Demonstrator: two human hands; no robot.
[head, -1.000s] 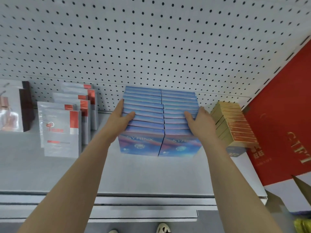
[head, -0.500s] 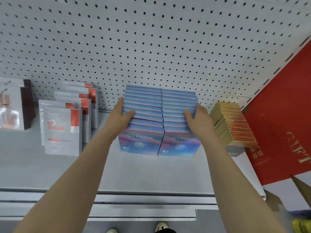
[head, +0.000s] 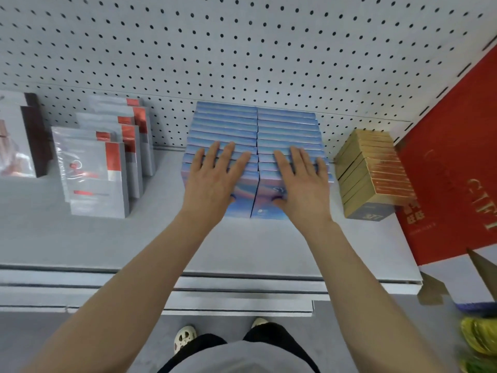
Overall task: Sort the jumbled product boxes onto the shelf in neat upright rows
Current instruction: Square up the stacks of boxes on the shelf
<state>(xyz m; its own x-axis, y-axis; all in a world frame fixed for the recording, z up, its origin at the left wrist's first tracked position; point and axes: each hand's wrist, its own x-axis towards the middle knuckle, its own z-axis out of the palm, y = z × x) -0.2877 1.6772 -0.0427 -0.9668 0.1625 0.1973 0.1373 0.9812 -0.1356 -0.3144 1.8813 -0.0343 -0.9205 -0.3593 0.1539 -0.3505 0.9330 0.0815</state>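
Note:
Two side-by-side rows of blue boxes (head: 255,125) stand upright on the grey shelf (head: 242,246), running back to the pegboard. My left hand (head: 212,179) lies flat with spread fingers on the top edges of the left row's front boxes. My right hand (head: 298,181) lies flat the same way on the right row's front boxes. Both thumbs reach down over the front box faces. Neither hand grips anything.
Silver-and-red boxes (head: 102,162) stand in rows to the left, with dark-edged boxes (head: 21,141) at the far left. A row of gold boxes (head: 368,170) stands to the right, beside a large red gift box (head: 457,157). Pegboard (head: 242,49) backs the shelf.
Both hands left the outer sides of the blue rows and now lie flat on their top edges. The view has tilted down, so my feet show.

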